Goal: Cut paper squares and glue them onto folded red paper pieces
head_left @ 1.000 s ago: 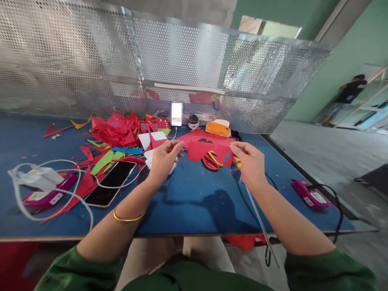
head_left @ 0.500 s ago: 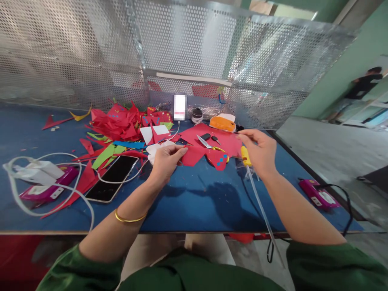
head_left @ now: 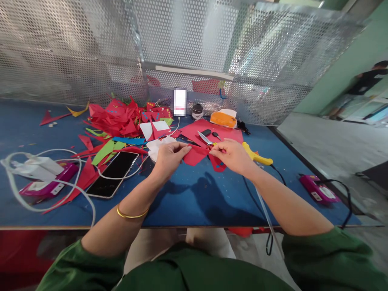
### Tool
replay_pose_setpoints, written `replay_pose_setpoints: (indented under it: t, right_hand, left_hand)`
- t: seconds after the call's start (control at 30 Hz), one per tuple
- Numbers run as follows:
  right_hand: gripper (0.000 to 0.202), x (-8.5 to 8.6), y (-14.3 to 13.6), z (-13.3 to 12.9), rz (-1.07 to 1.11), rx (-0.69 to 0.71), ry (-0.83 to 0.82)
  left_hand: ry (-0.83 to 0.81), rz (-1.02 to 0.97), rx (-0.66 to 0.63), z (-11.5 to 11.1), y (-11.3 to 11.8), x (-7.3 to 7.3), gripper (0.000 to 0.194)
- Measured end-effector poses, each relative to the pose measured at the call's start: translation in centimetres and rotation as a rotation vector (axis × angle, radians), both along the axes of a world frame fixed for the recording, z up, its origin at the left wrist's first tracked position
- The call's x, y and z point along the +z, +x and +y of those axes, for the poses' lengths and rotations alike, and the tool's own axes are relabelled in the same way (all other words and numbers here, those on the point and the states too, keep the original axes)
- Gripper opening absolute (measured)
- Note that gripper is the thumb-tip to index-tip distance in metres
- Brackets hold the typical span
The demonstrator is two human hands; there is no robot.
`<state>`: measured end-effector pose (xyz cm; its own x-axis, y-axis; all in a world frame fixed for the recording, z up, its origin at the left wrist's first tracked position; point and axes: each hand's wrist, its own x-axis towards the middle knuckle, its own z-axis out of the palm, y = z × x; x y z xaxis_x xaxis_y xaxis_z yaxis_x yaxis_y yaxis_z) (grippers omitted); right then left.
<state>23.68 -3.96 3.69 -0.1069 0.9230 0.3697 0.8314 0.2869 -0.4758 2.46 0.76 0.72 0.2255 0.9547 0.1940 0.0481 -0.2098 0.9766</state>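
Between my two hands a folded-looking piece of red paper [head_left: 195,156] is held above the blue table. My left hand [head_left: 170,158] pinches its left end between thumb and fingers. My right hand [head_left: 233,157] is closed at its right corner, thumb and forefinger together there. Under my right fingers lies another red paper piece with blue dots [head_left: 217,165]. Scissors [head_left: 205,138] rest just behind on a larger red sheet [head_left: 194,130], their handles partly hidden by my right hand. A yellow glue gun [head_left: 259,155] lies beyond my right wrist, with a clear glue stick [head_left: 266,214] trailing past the table edge.
A phone [head_left: 113,173] and white cables [head_left: 87,196] lie left, near a purple power strip [head_left: 65,180]. Red scraps [head_left: 117,117] are heaped behind. An orange packet [head_left: 223,119] and a dark spool [head_left: 197,111] stand before the perforated metal screen [head_left: 188,40]. Another purple strip [head_left: 319,190] sits right.
My right hand has moved left from beside the glue gun to the red paper's right corner. The glue gun now lies turned, its yellow handle pointing right. My left hand keeps its pinch.
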Motion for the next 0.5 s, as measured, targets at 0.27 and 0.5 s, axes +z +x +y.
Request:
replay_pose_setpoints:
  t: [0.27, 0.5]
  right_hand:
    - [0.015, 0.2, 0.1, -0.8, 0.098, 0.001, -0.126]
    - [0.023, 0.1, 1.1, -0.8, 0.159, -0.031, -0.197]
  left_hand:
    - [0.001, 0.02, -0.002, 0.1, 0.0, 0.1, 0.013]
    - [-0.015, 0.015, -0.003, 0.3, 0.0, -0.3, 0.015]
